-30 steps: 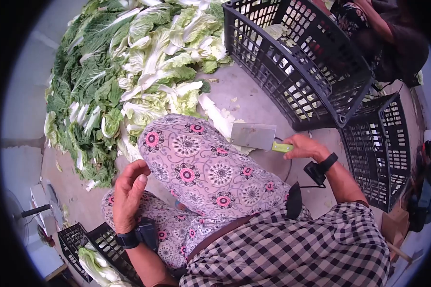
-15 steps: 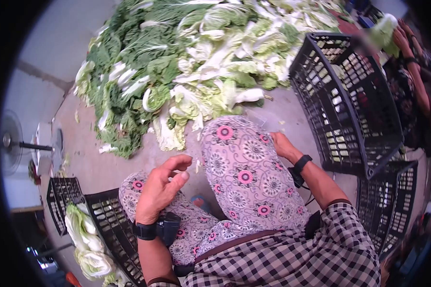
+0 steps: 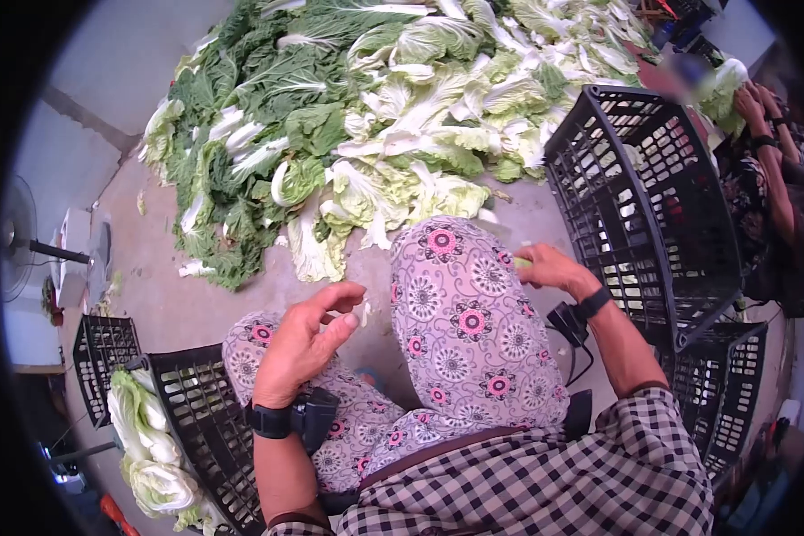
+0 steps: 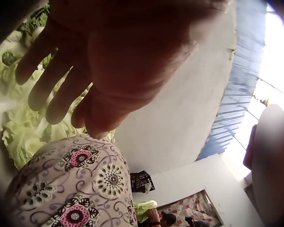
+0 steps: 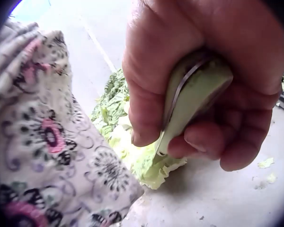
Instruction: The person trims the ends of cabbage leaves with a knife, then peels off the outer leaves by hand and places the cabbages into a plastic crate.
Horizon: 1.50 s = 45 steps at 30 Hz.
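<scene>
My right hand (image 3: 552, 268) grips a cleaver beside the outer side of my right knee. Only a bit of its green handle (image 3: 523, 263) shows in the head view, the blade being hidden behind the patterned trouser leg (image 3: 469, 330). From the right wrist, the pale green handle (image 5: 199, 101) lies inside curled fingers, pointing toward some cabbage leaves (image 5: 154, 165). Over the other knee hovers my left hand (image 3: 302, 348), holding nothing, its fingers loosely bent. A big heap of napa cabbage leaves (image 3: 393, 134) spreads across the floor in front of my knees.
A large black crate (image 3: 636, 223) stands tilted at right, with another crate (image 3: 719, 380) below it. Whole napa cabbages (image 3: 156, 487) lie at left next to a black crate (image 3: 192, 384). A fan (image 3: 16, 237) stands far left. Another person holds a cabbage (image 3: 722, 94) at upper right.
The head view has turned left, so the heap and crates sit farther right. The cleaver blade, in plain sight a second ago, is now behind my knee. The left hand stays empty.
</scene>
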Motion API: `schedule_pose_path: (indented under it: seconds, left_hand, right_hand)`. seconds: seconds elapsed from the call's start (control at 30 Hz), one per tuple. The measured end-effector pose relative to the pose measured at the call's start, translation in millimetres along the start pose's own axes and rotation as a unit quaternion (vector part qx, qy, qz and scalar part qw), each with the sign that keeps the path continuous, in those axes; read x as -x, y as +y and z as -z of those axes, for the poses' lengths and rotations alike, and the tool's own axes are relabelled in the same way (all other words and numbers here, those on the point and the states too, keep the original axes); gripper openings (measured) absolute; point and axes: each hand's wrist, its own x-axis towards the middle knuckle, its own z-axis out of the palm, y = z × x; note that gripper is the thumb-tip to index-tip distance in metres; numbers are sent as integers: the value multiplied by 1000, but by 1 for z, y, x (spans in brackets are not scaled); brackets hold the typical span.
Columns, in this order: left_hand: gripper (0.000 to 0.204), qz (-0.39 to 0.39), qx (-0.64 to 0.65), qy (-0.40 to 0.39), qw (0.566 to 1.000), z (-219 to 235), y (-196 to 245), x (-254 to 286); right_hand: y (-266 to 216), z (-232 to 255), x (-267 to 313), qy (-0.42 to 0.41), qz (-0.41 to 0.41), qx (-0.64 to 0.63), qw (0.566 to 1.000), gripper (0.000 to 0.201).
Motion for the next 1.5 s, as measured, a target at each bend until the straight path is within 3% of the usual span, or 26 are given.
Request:
schedule_pose_path:
  seconds: [0.07,0.23,0.4,0.47,0.5,0.53,0.57,0.6,0.63,0.67,0.73,0.83,0.93,1.0,1.07,1.1,1.13,1.2,1.23,1.33,1.4,1.5]
  left_hand:
    - [38,-3,18,-2,1000,-1,-3,-2]
    - [39,1,36,-14,999,-3,-1,-2]
    - [38,-12,28,-30,999,-6,-2,-6]
    - [38,-26,-14,-33,999,-6,-7,-8]
    - [38,-43,-20,-23,999,-6,-8,-7]
    - [38,-53,-29,-9,998,-7,-10,-7]
    - [37,-96,-14,-7,995,-6,-20,-10]
    - [35,-107,3,4,994,-5,-22,-7]
    - [34,-102,14,23,994,-4,-22,-5]
    - [34,-103,28,32,994,0,-25,1]
    - [34,-110,33,84,990,17,-24,18]
    - [36,-87,55,173,979,44,-17,53]
    - [42,-38,-2,307,951,76,-43,104]
    - [38,-12,-98,453,886,95,-83,137]
    - [46,88,-203,526,821,122,-135,167]
    - [50,89,-262,558,782,135,-163,178]
    - [53,90,-319,588,738,145,-188,188]
    - [53,194,-327,590,712,159,-231,205]
    - [54,246,-329,588,697,161,-235,205]
    - [51,361,-331,526,696,159,-231,202]
    - [44,378,-340,503,699,167,-231,200]
    - [38,411,-338,500,684,169,-229,198]
  right_hand:
    - [20,3,32,3,-5,-36,999,26]
    - [75,-9,86,140,-8,-143,980,32]
    - [109,-29,58,256,2,-233,938,32]
    - [140,-42,36,305,-33,-238,921,29]
    - [164,-43,29,305,-29,-202,930,28]
    - [198,-48,16,358,19,-71,931,30]
    - [252,-49,-7,380,73,-81,919,34]
    - [247,-43,-5,380,-59,75,920,37]
    - [295,-35,-24,355,-42,70,931,35]
    - [296,-33,-23,347,-5,106,932,32]
    - [345,-15,-46,301,17,-65,951,30]
    - [283,-1,-32,170,31,-191,966,29]
    - [240,3,-32,162,113,-252,947,32]
    - [222,8,-30,138,128,-275,943,39]
    - [209,12,-32,119,143,-301,935,47]
    - [227,21,-46,102,93,-451,882,47]
    - [215,22,-46,102,94,-438,888,46]
    - [179,28,-37,103,96,-410,901,43]
    - [167,31,-32,138,164,-273,938,39]
    - [130,47,-19,98,165,-222,956,48]
    - [119,51,-15,114,157,-211,958,48]
    - [144,73,-37,143,134,-206,959,45]
